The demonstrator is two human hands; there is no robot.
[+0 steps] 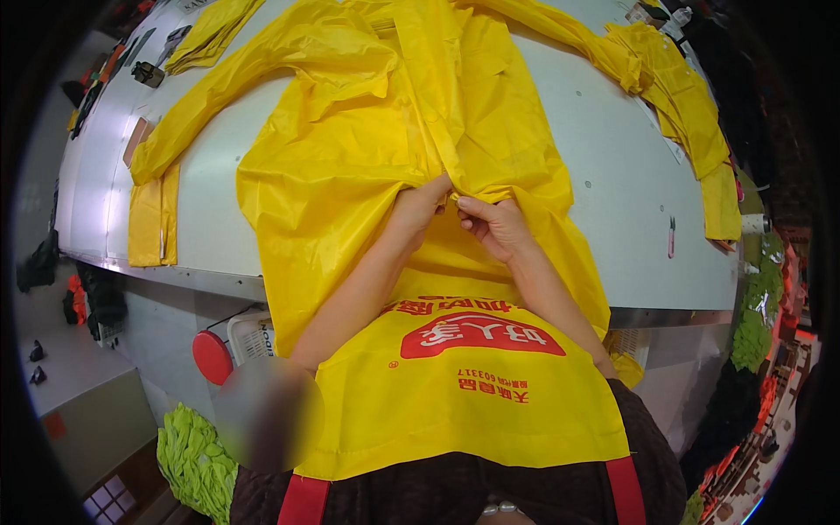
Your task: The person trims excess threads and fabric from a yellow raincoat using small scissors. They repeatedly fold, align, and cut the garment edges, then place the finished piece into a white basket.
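Observation:
A yellow raincoat (332, 131) lies spread over the pale table, its sleeves reaching out to both sides and its lower part hanging over the front edge toward me. At the middle of its front, my left hand (420, 208) is closed on the front flap. Close beside it, my right hand (497, 229) pinches the same flap's edge between thumb and bent fingers. The fabric bunches and folds around both hands. Whatever small part lies under the fingertips is hidden.
Folded yellow garments lie at the table's far left (214, 35) and right (674, 79). Small pink-handled snippers (672, 236) rest on the right of the table (612, 201). A red round stool seat (212, 357) and bright green cloth (197, 455) are lower left. I wear a yellow apron (472, 429).

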